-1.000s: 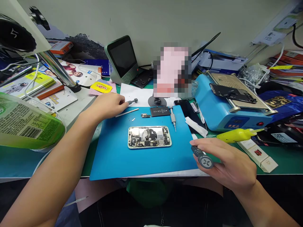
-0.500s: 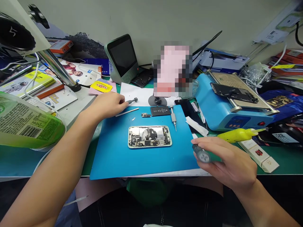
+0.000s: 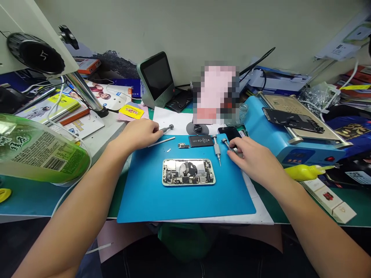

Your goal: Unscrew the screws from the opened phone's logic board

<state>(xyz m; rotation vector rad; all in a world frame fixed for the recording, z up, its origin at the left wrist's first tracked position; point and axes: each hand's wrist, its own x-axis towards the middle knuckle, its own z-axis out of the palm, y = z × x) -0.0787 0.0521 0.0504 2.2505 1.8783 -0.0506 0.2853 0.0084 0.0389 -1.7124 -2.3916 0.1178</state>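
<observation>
An opened phone (image 3: 188, 172) lies flat in the middle of the blue mat (image 3: 185, 197), its circuit boards showing. My left hand (image 3: 141, 133) rests at the mat's far left corner, fingers closed on a small grey screwdriver (image 3: 167, 128). A thin metal rod (image 3: 161, 141) lies just in front of it. My right hand (image 3: 252, 156) lies at the mat's far right edge, fingers curled on a second small screwdriver (image 3: 226, 143). Another silver screwdriver (image 3: 216, 148), a black battery (image 3: 201, 140) and a small part (image 3: 183, 145) lie behind the phone.
A blue heating machine (image 3: 286, 135) with a phone screen on top stands right of the mat. A yellow bottle (image 3: 304, 171) and white boxes (image 3: 327, 195) lie at the right. A green bottle (image 3: 37, 152), a lamp stand (image 3: 87, 94) and a small monitor (image 3: 156, 79) stand left and behind.
My right hand moved from the near right of the mat up to its far right edge, and the dark round-ended tool it held is out of sight. The left hand stayed put.
</observation>
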